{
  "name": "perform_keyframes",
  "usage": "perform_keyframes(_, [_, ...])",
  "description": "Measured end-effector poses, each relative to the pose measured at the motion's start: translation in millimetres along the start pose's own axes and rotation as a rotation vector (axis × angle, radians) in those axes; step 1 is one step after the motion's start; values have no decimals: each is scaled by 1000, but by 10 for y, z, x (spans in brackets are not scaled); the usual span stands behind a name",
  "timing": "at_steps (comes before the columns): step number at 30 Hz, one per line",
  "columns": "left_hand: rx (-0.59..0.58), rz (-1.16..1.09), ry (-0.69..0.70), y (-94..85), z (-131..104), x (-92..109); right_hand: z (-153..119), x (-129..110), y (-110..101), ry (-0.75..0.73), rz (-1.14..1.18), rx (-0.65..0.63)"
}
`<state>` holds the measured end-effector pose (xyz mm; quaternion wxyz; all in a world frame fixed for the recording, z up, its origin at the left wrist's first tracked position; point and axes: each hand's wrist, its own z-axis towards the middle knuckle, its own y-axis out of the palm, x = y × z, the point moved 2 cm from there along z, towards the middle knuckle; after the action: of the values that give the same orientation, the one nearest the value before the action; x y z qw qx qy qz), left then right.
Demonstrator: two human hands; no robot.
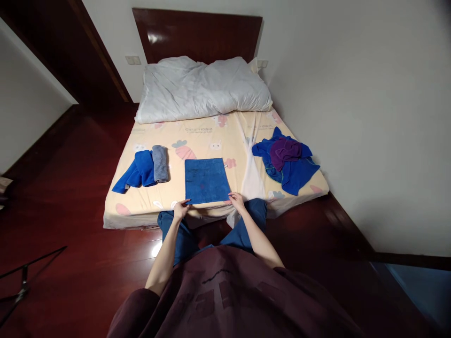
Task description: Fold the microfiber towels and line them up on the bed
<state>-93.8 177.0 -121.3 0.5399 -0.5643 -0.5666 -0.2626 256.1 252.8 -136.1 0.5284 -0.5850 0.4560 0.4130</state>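
Observation:
A square blue towel (206, 180) lies spread flat near the front edge of the bed. My left hand (181, 209) pinches its near left corner, and my right hand (237, 201) pinches the near right corner. A small pale tag shows at the towel's far right side. To the left lie rolled or folded blue towels (143, 168), with a rolled grey towel (160, 163) against them. On the right is a loose heap of blue cloths (298, 171) with a crumpled purple cloth (285, 152) on top.
The bed (211, 136) has a yellow sheet with carrot and rabbit prints. A white quilt (204, 89) is bunched by the dark headboard (197, 35). White sheer fabric (252, 173) runs down the sheet. Black stand legs (24, 286) are on the floor at lower left.

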Motion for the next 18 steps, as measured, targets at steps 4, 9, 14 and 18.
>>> perform_keyframes(4, [21, 139, 43, -77, -162, -37, -175, 96, -35, -22, -3, 0])
perform_keyframes(9, [90, 362, 120, -36, -219, 11, -241, 135, -36, -101, -114, -43])
perform_keyframes(14, [141, 412, 219, 13, -91, 171, -133, 26, -16, -164, -308, 4])
perform_keyframes(18, [149, 411, 348, -12, 9, 249, -28, -26, 25, -235, -296, 16])
